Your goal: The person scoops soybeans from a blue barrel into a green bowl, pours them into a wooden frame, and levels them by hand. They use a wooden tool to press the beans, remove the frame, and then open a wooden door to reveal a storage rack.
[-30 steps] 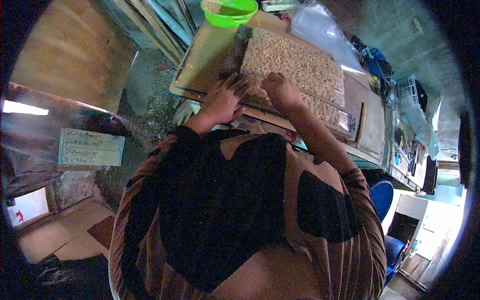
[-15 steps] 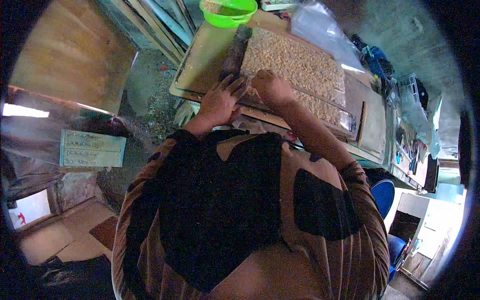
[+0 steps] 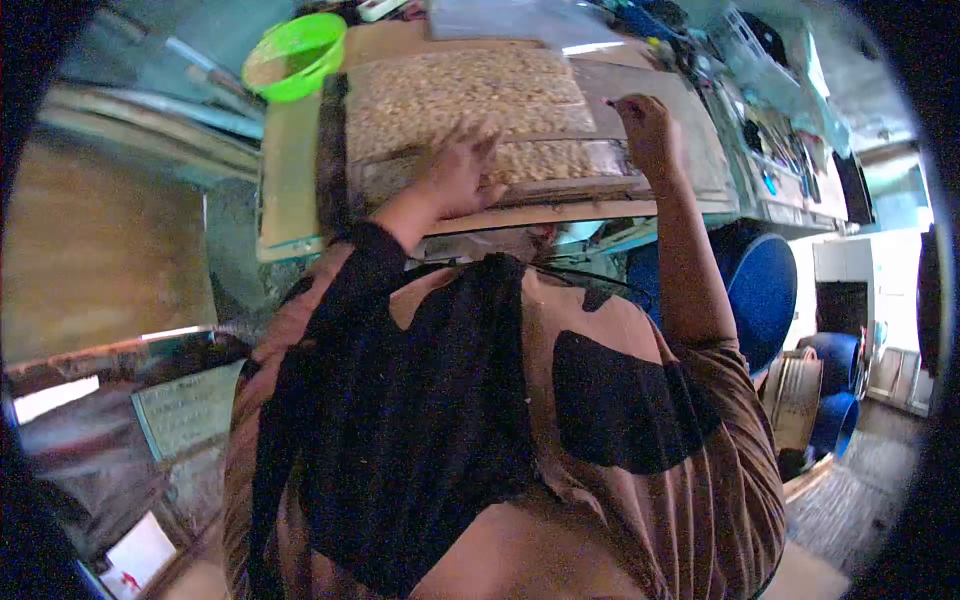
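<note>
While the left hand [image 3: 455, 172] lies flat with fingers spread on the near edge of the tray of pale nuts [image 3: 470, 95], the right hand [image 3: 645, 125] is off to the tray's right end, fingers curled in and pinching something small and thin; too tiny to tell what it is. Tray sits on a wooden board [image 3: 300, 190] on the counter [image 3: 700, 150], wrapped or covered in clear plastic by the look of it. Green bowl [image 3: 295, 57] is just past the tray's far left corner. Some blue barrels [image 3: 765, 290] stand down on the right, below the counter edge. Person's in a brown and black striped shirt [image 3: 500, 430].
</note>
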`<move>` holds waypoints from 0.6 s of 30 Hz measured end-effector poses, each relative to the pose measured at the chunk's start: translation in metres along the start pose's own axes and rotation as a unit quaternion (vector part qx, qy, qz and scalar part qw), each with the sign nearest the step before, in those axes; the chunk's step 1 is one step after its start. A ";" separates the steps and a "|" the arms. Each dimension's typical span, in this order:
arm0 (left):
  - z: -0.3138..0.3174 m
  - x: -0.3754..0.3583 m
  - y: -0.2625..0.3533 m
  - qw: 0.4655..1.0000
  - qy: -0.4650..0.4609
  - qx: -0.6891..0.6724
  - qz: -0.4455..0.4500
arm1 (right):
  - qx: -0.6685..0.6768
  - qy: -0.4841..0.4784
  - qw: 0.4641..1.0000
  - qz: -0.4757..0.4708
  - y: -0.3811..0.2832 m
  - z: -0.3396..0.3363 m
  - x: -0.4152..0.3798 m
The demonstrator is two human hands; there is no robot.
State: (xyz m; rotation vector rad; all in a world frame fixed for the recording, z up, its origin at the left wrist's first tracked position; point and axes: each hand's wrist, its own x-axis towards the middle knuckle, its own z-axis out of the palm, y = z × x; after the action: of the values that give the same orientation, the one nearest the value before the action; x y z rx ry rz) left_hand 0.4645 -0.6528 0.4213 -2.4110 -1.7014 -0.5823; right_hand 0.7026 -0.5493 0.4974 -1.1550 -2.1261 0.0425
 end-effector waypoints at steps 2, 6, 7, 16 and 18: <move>0.030 0.037 0.019 0.998 -0.011 0.000 0.059 | -0.006 0.006 0.999 0.031 0.030 -0.007 -0.019; 0.074 0.087 0.055 0.993 -0.050 -0.049 0.095 | -0.006 -0.011 0.998 0.058 0.057 -0.006 -0.051; 0.082 0.094 0.060 0.991 -0.066 -0.046 0.106 | 0.013 -0.015 0.998 0.061 0.058 -0.006 -0.054; 0.083 0.095 0.085 0.985 -0.038 -0.123 0.119 | -0.080 -0.139 0.987 0.024 0.079 0.014 -0.058; 0.079 0.094 0.086 0.986 -0.049 -0.106 0.120 | -0.105 -0.149 0.983 0.022 0.077 0.018 -0.057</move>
State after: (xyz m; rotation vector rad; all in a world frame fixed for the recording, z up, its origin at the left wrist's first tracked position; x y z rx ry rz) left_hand 0.5901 -0.5748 0.3942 -2.7835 -1.4128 -0.6471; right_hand 0.7670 -0.5400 0.4253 -1.3904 -2.4121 0.0121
